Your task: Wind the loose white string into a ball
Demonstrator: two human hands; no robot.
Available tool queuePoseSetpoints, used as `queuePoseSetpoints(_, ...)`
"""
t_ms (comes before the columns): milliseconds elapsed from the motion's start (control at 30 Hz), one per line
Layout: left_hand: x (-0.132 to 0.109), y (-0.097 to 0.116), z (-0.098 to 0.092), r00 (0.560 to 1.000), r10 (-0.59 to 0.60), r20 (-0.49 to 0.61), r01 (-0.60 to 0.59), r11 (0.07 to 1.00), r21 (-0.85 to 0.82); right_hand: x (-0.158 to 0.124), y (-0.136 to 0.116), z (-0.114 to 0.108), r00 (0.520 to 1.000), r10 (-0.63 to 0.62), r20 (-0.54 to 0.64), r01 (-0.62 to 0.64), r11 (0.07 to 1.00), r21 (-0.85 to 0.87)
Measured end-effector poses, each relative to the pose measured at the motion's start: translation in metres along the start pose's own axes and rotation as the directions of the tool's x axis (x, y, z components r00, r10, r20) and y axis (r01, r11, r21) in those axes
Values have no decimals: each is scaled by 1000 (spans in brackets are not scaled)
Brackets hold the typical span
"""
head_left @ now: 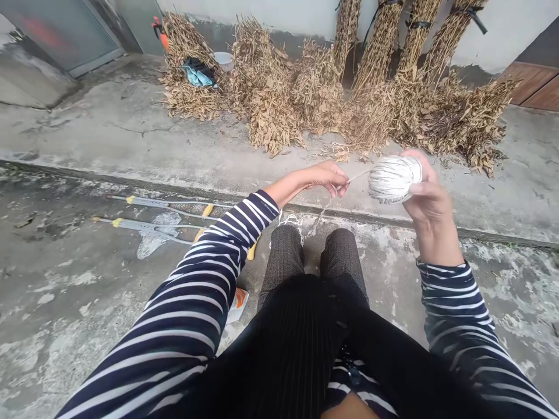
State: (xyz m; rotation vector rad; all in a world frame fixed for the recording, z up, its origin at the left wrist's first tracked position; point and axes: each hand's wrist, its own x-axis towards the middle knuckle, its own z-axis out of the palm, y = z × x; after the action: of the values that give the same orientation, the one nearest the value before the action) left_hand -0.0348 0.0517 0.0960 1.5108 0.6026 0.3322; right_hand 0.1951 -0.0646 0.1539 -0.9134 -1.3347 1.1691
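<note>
Gripping string ball (393,177), right hand (430,203) hiding part.

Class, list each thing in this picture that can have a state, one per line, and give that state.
ball of string: wound up, held in the right hand
strand: stretched straight, pinched by the left hand
crutches: lying flat, side by side
tall bundles: tied, standing upright
blue cloth: crumpled
</note>
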Motion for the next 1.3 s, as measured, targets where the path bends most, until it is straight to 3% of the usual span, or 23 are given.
queuePoseSetpoints(167, -1, -9, -12, 989, -17, -148, 12, 999, -35, 12, -21, 1, 996, -73, -52, 75, 996, 47)
queuePoseSetpoints(267, -2, -32, -24, 982, -22, -188, -2, 992, -124, 20, -40, 4, 987, -136, -90, 148, 979, 139)
queuePoseSetpoints(367, -7, -65, -37, 970, -100, -223, 69, 987, -144, 26, -57, 6, 988, -131, -78, 142, 977, 161)
queuePoseSetpoints(500, -26, -103, -50, 894, -231, -383, 204, 973, -110, 28, -72, 3, 995, -81, -50, 88, 985, 150)
queuePoseSetpoints(600, -42, -115, -60, 839, -255, -480, 246, 966, -82, 24, -81, 2, 998, -30, -58, 38, 987, 157)
queuePoseSetpoints(667, -44, -111, -67, 795, -247, -554, 263, 963, -51, 21, -86, 4, 998, 13, -54, -3, 985, 170)
queuePoseSetpoints(767, -31, -85, -71, 751, -189, -633, 240, 971, -5, 22, -87, 9, 996, 82, -21, -78, 984, 163)
queuePoseSetpoints(800, -24, -72, -68, 757, -158, -634, 209, 978, 6, 24, -85, 10, 994, 108, -9, -105, 983, 154)
queuePoseSetpoints(867, -11, -44, -54, 813, -62, -579, 72, 997, -5, 30, -78, 10, 987, 159, 11, -160, 979, 130)
queuePoseSetpoints(933, -3, -15, -31, 885, 114, -451, -181, 978, -107, 37, -70, 8, 979, 202, 28, -204, 974, 95)
queuePoseSetpoints(1033, -1, 14, 5, 896, 286, -339, -394, 865, -311, 45, -58, 3, 973, 224, 51, -225, 974, 22)
queuePoseSetpoints(1167, -2, 21, 31, 917, 271, -293, -376, 832, -409, 47, -51, 0, 972, 220, 87, -220, 975, -14)
queuePoseSetpoints(1300, -4, 15, 32, 921, 256, -294, -358, 853, -380, 44, -49, 1, 973, 207, 101, -211, 977, 30)
